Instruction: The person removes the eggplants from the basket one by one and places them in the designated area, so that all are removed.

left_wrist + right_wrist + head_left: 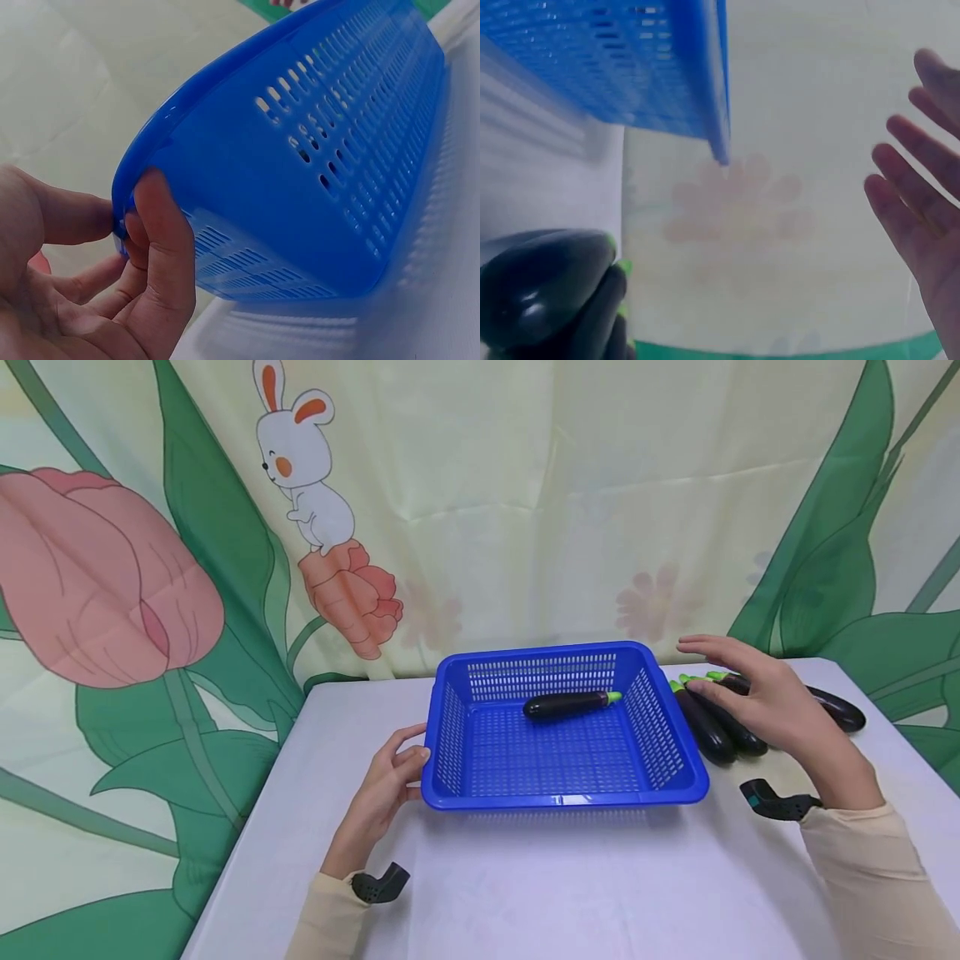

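A blue plastic basket [555, 768] with slotted walls sits on the table, and one dark eggplant [566, 705] with a green stem end lies inside it. My left hand [382, 785] grips the basket's left rim; in the left wrist view the thumb and fingers [166, 240] pinch its edge. Over a group of eggplants [703, 728] to the right of the basket is my right hand [776, 702], partly covering them. Its fingers are spread and hold nothing, as the right wrist view of the right hand [930, 180] shows.
A white-covered table [525, 885] bears everything. Behind it hangs a cloth backdrop [480, 568] printed with a rabbit, tulips and leaves. Another eggplant [840, 708] points out to the right behind the right wrist. Each wrist wears a black device [381, 885].
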Demonstrator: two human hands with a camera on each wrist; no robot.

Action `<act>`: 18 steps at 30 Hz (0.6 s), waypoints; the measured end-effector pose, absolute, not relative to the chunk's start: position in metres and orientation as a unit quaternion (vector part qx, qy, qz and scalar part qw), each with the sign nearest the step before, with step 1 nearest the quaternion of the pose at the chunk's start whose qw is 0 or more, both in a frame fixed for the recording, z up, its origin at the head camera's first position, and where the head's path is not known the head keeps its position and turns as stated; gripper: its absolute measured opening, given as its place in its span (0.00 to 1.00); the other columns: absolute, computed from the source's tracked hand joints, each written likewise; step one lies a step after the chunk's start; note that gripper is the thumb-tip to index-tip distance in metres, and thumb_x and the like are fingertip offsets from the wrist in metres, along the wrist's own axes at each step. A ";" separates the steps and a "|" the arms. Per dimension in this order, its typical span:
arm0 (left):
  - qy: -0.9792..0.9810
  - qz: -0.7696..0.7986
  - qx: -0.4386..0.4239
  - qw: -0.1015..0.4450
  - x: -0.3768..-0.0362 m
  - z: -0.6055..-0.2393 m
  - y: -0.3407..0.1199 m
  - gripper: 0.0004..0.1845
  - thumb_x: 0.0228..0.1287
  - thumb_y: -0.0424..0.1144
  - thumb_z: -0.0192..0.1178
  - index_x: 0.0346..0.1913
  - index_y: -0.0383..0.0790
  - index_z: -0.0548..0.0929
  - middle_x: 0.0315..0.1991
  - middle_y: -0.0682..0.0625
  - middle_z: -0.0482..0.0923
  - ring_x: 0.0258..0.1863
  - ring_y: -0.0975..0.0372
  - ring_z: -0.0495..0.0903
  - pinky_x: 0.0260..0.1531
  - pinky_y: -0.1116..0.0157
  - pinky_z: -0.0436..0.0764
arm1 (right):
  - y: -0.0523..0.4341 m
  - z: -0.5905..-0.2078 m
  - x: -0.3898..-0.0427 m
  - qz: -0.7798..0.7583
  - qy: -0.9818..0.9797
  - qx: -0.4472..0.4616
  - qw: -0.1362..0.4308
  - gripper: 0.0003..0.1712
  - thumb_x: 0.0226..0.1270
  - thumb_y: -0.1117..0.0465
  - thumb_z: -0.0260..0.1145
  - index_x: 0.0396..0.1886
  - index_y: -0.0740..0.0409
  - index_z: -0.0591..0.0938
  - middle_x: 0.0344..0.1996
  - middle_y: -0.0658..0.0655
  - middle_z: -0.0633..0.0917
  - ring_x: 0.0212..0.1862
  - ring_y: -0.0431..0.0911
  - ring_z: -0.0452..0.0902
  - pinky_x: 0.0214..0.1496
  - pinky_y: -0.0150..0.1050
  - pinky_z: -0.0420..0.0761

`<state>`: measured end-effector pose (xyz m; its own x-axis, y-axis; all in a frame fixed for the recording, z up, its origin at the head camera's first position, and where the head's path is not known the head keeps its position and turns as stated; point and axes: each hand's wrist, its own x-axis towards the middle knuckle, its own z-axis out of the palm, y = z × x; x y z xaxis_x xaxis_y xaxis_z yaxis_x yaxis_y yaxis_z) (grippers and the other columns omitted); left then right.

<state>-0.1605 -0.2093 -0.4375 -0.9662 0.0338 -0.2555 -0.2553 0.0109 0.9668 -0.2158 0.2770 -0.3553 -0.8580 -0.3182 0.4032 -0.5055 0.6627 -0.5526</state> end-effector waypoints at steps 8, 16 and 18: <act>0.703 0.699 -0.082 0.103 -0.161 -0.438 -0.209 0.28 0.78 0.40 0.59 0.76 0.50 0.66 0.45 0.51 0.86 0.39 0.60 0.88 0.37 0.64 0.88 | 0.258 -0.336 -0.228 0.316 -0.901 0.294 0.050 0.30 0.70 0.62 0.72 0.70 0.43 0.79 0.69 0.52 0.80 0.67 0.29 0.73 0.59 0.14 0.69; 0.695 0.707 -0.075 0.107 -0.161 -0.437 -0.209 0.28 0.78 0.39 0.58 0.77 0.48 0.66 0.44 0.53 0.86 0.38 0.61 0.87 0.36 0.64 0.89 | 0.240 -0.321 -0.246 0.310 -0.898 0.301 -0.085 0.28 0.72 0.54 0.71 0.70 0.44 0.78 0.69 0.55 0.80 0.70 0.63 0.75 0.70 0.67 0.73; 0.694 0.709 -0.073 0.108 -0.161 -0.438 -0.210 0.28 0.79 0.38 0.58 0.77 0.48 0.65 0.44 0.52 0.86 0.38 0.61 0.88 0.36 0.64 0.89 | 0.235 -0.320 -0.252 0.299 -0.896 0.310 -0.106 0.28 0.72 0.52 0.71 0.70 0.45 0.78 0.67 0.55 0.81 0.70 0.61 0.76 0.71 0.66 0.73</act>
